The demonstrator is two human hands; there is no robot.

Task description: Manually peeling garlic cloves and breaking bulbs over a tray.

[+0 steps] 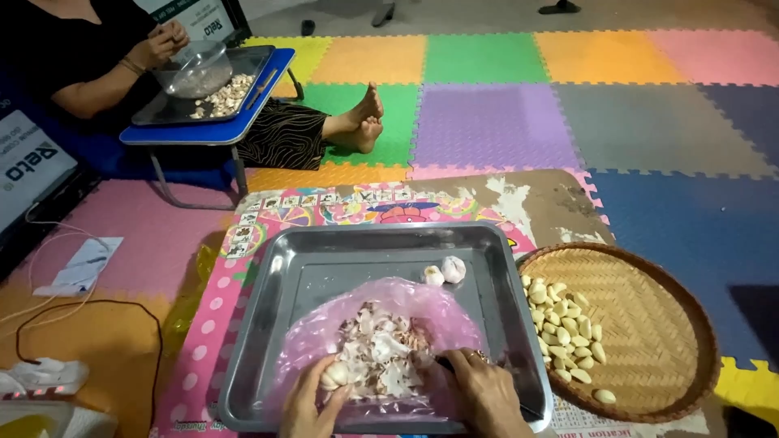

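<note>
A steel tray [324, 268] lies on a small low table in front of me. Inside it a pink plastic bag [406, 304] holds a heap of garlic skins [381, 345]. My left hand [312, 401] grips a garlic bulb [334, 375] at the heap's near left edge. My right hand [483, 393] rests on the bag's right side and holds a small dark knife [445, 364], blade pointing at the heap. Two unpeeled garlic bulbs [445, 271] sit at the tray's far side.
A round woven basket [657, 324] with several peeled cloves [564, 328] stands right of the tray. Another person sits at the far left behind a blue folding table [207, 130] bearing a tray and bowl. Coloured foam mats cover the floor. Cables and a cloth lie left.
</note>
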